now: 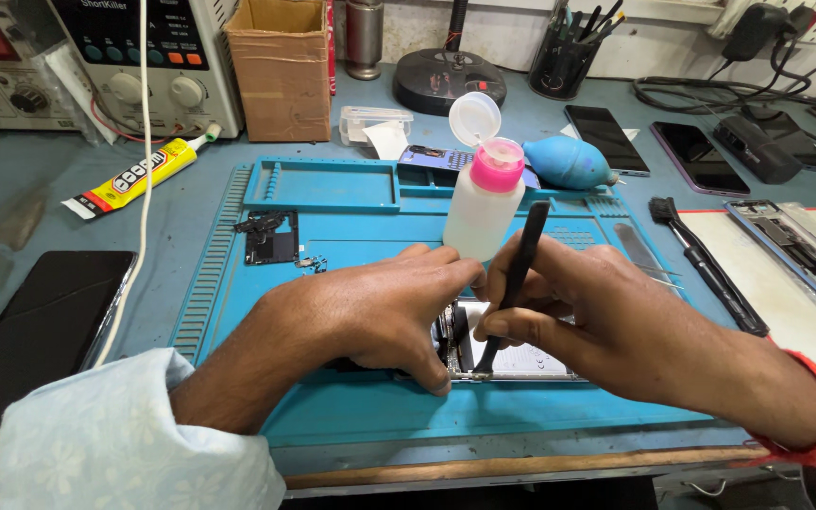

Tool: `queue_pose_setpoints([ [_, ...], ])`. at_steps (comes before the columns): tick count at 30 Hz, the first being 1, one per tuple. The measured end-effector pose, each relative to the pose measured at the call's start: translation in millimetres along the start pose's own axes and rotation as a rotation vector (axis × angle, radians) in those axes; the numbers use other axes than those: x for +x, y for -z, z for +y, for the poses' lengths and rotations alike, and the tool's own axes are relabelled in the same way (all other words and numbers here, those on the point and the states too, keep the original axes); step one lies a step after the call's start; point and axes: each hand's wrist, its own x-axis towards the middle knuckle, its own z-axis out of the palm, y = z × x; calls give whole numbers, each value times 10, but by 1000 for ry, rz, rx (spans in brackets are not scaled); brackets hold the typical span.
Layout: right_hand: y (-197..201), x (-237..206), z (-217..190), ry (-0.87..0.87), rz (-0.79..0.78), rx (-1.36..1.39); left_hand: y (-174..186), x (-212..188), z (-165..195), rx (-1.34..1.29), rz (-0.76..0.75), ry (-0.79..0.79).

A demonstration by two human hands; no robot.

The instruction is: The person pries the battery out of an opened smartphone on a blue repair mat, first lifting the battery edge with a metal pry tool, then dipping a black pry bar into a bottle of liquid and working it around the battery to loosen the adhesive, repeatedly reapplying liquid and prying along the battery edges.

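An opened phone (512, 354) lies face down near the front edge of a blue work mat (351, 406) on the tabletop (11, 189). The left hand (380, 312) presses down on it, fingers spread and thumb at its lower edge, likely to stop it sliding. The right hand (606, 326) pinches a black pry tool (514, 283) like a pen, tip inside the casing. Just behind stands a white squeeze bottle (482, 203) with a pink cap flipped open — close to hand. A yellow glue tube (134, 175) with a black label lies to the left, and a brown cardboard box (280, 66) sits further back.
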Motion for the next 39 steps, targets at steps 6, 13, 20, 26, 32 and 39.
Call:
queue_pose_setpoints([
  [6,-25,-86,103,-254,62,-92,-15,-12,-44,-35,29,-59],
  [13,43,-272,293,-178,109,-27,-36,-37,-60,-26,30,-32],
  [20,336,-192,380,-110,383,188,-41,-48,-74,-55,35,-41],
  [26,832,359,554,-105,689,484,-44,-48,-52,-64,33,-47],
  [32,823,627,731,-145,662,548,-26,-30,-39,-49,22,-26],
  [39,833,697,888,-247,621,587,-39,-17,-53,-67,11,-3],
])
